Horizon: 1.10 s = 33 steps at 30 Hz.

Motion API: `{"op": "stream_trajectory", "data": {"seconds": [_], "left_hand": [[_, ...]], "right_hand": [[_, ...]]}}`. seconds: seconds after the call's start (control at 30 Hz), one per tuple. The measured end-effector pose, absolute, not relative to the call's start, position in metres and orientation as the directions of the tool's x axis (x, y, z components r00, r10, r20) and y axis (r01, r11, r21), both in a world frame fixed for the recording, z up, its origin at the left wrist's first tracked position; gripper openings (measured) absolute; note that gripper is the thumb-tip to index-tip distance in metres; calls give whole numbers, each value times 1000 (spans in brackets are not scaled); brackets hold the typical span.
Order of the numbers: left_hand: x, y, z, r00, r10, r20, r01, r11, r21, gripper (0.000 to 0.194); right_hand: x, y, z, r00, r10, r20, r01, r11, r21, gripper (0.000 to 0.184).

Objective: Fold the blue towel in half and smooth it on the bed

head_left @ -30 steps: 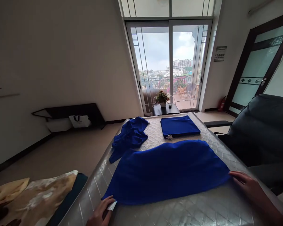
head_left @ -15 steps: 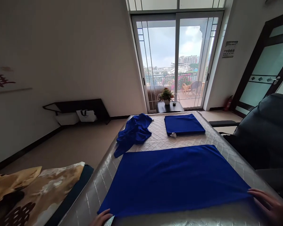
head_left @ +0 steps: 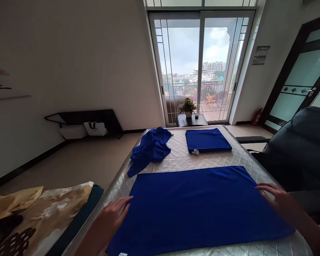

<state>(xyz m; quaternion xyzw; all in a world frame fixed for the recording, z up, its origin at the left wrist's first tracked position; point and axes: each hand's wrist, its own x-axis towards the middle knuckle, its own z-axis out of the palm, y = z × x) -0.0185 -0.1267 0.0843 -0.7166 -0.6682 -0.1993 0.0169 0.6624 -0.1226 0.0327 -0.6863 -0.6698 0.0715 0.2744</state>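
Observation:
A large blue cloth (head_left: 197,209) lies spread nearly flat in front of me, a white tag (head_left: 122,254) at its near left corner. My left hand (head_left: 113,215) is over the cloth's left edge, thumb and fingers apart, holding nothing. At the opposite edge, my right hand (head_left: 276,199) has its fingers stretched out, their tips at or just above the fabric; I cannot tell whether they touch it. Beyond it lie a crumpled blue cloth (head_left: 153,147) on the left and a neatly folded blue stack (head_left: 208,139) on the right, with a white label.
Everything blue lies on a silvery quilted mattress (head_left: 178,160). A black armchair (head_left: 301,149) stands close on the right. Patterned brown bedding (head_left: 61,213) is low on the left. At the far end, a small dark table (head_left: 192,121) holds a potted plant (head_left: 188,106) before a sliding glass door.
The blue cloth came down flat and was drawn toward me. Both hands then let go of its near corners and moved forward along its side edges.

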Motion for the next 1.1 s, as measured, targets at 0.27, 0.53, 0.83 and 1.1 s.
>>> {"op": "stream_trajectory", "data": {"seconds": [0.27,0.53,0.83,1.1], "left_hand": [[15,11,49,134,964,229,942,-195,272,37],[-22,18,-4,93,921,379,922,-223,316,41],[-25,24,4,-20,909,417,935,-131,329,39],[-10,16,20,1,909,418,991,-55,119,40]], "right_hand": [[594,5,28,108,976,188,947,-43,-319,43],[637,17,-27,148,963,224,970,-98,-222,46],[647,17,-25,214,916,339,976,-187,-111,47],[643,14,-19,248,905,345,969,-237,-76,48]]}}
